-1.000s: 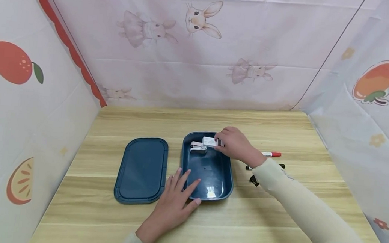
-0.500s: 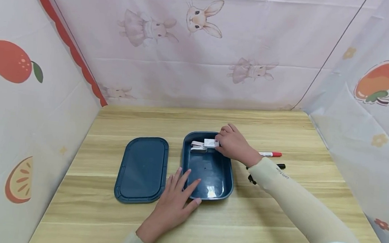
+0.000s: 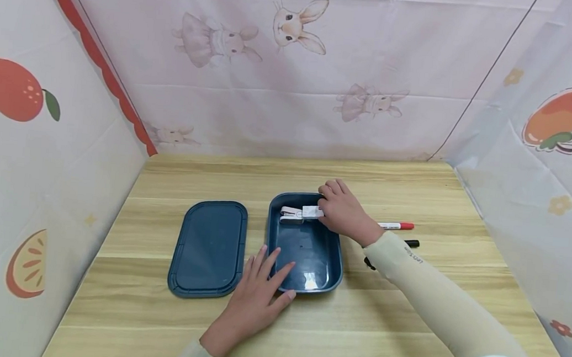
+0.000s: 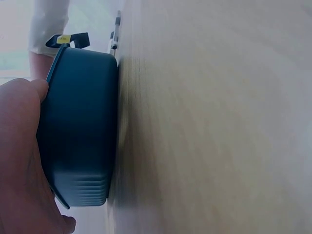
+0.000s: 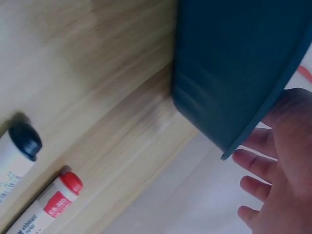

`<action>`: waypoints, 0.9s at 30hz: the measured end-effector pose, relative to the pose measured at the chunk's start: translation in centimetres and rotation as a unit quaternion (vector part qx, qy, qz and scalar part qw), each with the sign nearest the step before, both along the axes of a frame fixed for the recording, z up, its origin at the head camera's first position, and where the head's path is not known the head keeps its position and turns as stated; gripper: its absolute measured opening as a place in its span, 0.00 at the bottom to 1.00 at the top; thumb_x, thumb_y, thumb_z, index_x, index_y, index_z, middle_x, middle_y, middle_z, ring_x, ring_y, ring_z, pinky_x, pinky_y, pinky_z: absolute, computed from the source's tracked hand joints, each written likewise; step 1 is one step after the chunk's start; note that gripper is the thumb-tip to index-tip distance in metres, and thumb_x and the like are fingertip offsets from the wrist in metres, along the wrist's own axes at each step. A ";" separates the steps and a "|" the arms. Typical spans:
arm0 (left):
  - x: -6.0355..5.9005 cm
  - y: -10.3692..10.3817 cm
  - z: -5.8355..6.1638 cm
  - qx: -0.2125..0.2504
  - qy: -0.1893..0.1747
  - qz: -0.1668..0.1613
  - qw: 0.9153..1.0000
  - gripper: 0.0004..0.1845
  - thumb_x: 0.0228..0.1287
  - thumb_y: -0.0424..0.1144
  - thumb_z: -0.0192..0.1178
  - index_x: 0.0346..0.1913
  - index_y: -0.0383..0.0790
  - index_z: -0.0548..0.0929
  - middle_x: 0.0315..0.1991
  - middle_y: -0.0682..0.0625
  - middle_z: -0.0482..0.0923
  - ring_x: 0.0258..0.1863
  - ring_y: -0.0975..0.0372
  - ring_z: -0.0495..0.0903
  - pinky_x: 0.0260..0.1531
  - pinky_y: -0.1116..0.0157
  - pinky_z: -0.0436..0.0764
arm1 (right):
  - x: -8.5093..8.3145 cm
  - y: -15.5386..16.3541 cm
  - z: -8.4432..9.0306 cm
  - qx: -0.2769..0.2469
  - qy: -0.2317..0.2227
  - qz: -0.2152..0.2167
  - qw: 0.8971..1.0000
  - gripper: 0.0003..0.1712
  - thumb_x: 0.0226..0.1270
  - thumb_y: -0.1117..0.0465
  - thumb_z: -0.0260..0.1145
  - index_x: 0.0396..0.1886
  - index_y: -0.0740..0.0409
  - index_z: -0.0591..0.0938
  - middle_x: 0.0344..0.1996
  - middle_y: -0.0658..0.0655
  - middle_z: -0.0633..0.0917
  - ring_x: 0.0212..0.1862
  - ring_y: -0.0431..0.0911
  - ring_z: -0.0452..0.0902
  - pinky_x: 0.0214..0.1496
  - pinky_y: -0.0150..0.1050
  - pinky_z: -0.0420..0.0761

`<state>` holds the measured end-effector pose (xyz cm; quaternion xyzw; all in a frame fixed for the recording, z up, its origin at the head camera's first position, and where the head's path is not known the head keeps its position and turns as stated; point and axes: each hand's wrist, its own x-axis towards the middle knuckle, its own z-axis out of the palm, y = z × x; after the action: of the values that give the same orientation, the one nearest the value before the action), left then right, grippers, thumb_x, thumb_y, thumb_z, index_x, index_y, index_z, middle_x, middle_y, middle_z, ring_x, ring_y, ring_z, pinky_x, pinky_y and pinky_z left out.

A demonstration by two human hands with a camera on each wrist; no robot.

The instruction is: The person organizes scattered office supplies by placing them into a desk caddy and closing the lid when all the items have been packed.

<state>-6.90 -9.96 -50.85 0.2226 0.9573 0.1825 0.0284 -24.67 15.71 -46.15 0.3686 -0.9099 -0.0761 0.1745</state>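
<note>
A dark blue plastic bin [image 3: 305, 257] stands on the table. In its far left corner lies a small pale stapler [image 3: 291, 215]. My right hand [image 3: 345, 213] reaches over the far right rim and holds a small white box [image 3: 312, 212] beside the stapler, at its right end. The box's right end is hidden by the fingers. In the right wrist view, the thumb side of this hand [image 5: 287, 165] goes behind the bin wall, and the other fingers hang outside the rim. My left hand [image 3: 252, 300] rests on the near left rim with fingers spread.
Left of the bin lies its blue lid [image 3: 208, 249], flat on the table. To the right are a red-capped whiteboard marker [image 3: 399, 226], a black-capped marker [image 3: 412, 243] and a black binder clip [image 3: 369, 263], partly covered by the right forearm. Printed cloth walls surround the table.
The white box has been lowered into the bin and shifted slightly right with my right hand, lining up with the stapler. My left hand has kept its place on the rim.
</note>
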 end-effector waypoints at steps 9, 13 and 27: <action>0.0 0.0 0.1 0.009 0.000 -0.002 1.000 0.32 0.75 0.66 0.44 0.77 0.64 0.63 0.83 0.51 0.44 0.82 0.51 0.32 0.76 0.38 0.46 | 0.4 -0.5 0.9 0.036 -0.022 -0.035 0.999 0.14 0.57 0.52 0.76 0.32 0.59 0.88 0.55 0.61 0.81 0.63 0.59 0.68 0.76 0.60 0.62; -0.1 0.0 0.2 0.013 -0.003 -0.004 1.000 0.32 0.75 0.66 0.43 0.77 0.63 0.64 0.83 0.51 0.44 0.82 0.50 0.31 0.76 0.38 0.46 | 0.4 -0.7 0.9 0.058 -0.012 -0.042 0.997 0.16 0.57 0.50 0.76 0.32 0.60 0.88 0.56 0.62 0.80 0.66 0.60 0.67 0.77 0.59 0.60; 0.0 0.0 0.1 0.011 -0.005 -0.005 1.000 0.32 0.75 0.67 0.42 0.77 0.64 0.62 0.83 0.51 0.43 0.82 0.51 0.30 0.77 0.39 0.45 | 0.4 -1.7 0.1 0.079 -0.005 -0.041 0.996 0.10 0.62 0.60 0.69 0.25 0.61 0.88 0.56 0.64 0.81 0.71 0.61 0.65 0.77 0.60 0.60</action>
<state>-6.94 -10.01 -50.73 0.2271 0.9538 0.1940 0.0320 -24.27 13.98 -46.04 0.3437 -0.9164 -0.1527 0.1371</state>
